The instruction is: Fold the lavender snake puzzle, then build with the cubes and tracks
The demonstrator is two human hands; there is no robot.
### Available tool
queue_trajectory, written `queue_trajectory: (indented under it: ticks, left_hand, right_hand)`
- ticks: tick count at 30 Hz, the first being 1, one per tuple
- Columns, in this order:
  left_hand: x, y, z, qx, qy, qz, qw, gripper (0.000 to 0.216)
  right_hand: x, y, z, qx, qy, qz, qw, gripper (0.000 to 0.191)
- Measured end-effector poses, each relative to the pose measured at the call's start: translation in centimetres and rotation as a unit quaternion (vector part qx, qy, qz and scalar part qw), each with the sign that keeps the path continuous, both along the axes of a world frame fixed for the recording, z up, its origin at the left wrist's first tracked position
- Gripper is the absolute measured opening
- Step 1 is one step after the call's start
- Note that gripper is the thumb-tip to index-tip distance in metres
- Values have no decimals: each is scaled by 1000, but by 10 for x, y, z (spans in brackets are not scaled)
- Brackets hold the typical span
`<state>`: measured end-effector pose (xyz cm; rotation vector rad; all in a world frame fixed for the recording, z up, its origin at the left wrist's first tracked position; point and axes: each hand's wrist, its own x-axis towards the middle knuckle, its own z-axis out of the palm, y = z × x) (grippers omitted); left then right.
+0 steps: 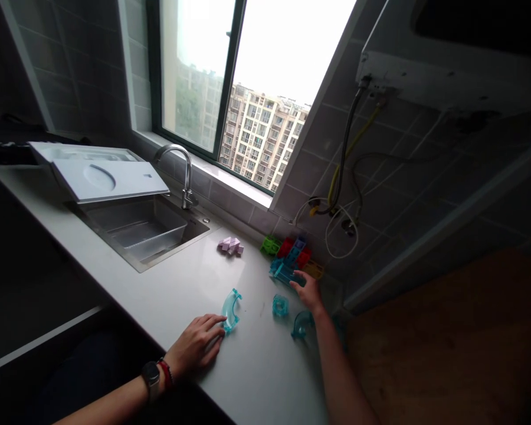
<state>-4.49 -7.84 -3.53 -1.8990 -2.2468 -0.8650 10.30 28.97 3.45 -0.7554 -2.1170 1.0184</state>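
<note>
My left hand (197,342) lies on the counter with its fingers stretched out. Its fingertips meet the near end of a curved translucent teal track piece (229,308). At the right, my right hand (308,289) reaches to the end of a long teal plastic piece (283,271), thumb and fingers apart. Whether it touches that piece I cannot tell. Below it are a small teal block-like piece (280,305) and another curved teal piece (300,325), partly hidden by my right forearm.
Along the wall sit green (271,245), red and blue plastic pieces and a yellow piece (314,269). Pink-white blocks (230,245) lie mid-counter. A steel sink (146,227) with a faucet (186,177) and white foam panels (110,180) is at left. Hoses (343,159) hang at right.
</note>
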Motion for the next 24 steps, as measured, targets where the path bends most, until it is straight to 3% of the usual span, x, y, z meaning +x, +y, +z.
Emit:
queue_trajectory:
  ticks: [4,12,19,24]
  left_hand:
    - [-1,0,-2,11,-18,2,1000,20]
    - [-2,1,-7,8,-30,0,1000,19]
    - [-2,1,-9,15,-49,-2,999,17]
    - [-1,1,-6,6,-47,-1,999,15]
  right_hand:
    - [-12,16,-17,33,-67,36,997,38]
    - [-15,15,-53,85,-124,21,988,37]
    - [-21,14,-62,146,-169,-15,975,12]
    - [-22,13,-62,177,-173,-60,967,12]
